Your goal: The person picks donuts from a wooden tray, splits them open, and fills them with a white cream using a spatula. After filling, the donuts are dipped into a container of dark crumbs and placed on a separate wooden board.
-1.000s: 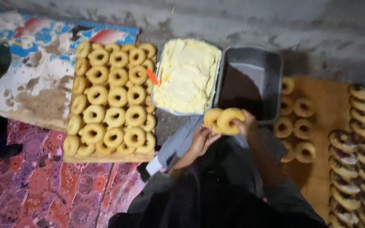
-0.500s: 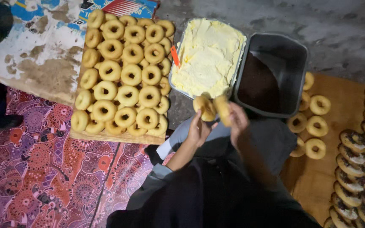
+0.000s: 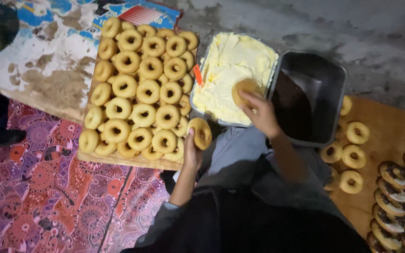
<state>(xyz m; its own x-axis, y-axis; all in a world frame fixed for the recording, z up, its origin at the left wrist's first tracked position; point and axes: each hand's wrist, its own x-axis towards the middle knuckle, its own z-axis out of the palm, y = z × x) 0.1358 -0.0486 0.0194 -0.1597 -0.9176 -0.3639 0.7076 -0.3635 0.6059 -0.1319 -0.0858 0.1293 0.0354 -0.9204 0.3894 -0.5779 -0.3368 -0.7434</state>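
My right hand (image 3: 260, 115) pinches a doughnut half (image 3: 245, 89) face-down on the cream in the tub of pale cream (image 3: 258, 47), about 12 o'clock from me. Left hand (image 3: 192, 152) grips the other half (image 3: 200, 133) at 11. I'd say press lightly and swipe for an even coat. A blue-and-red printed sheet (image 3: 132, 11) peeks out beyond the doughnut board (image 3: 123, 160).

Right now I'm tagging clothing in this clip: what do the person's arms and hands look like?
Both hands, left hand and right hand, are bare: no gloves, rings or watch visible. The left forearm is bare below a pushed-up grey sleeve. The right arm's sleeve isn't clearly visible.
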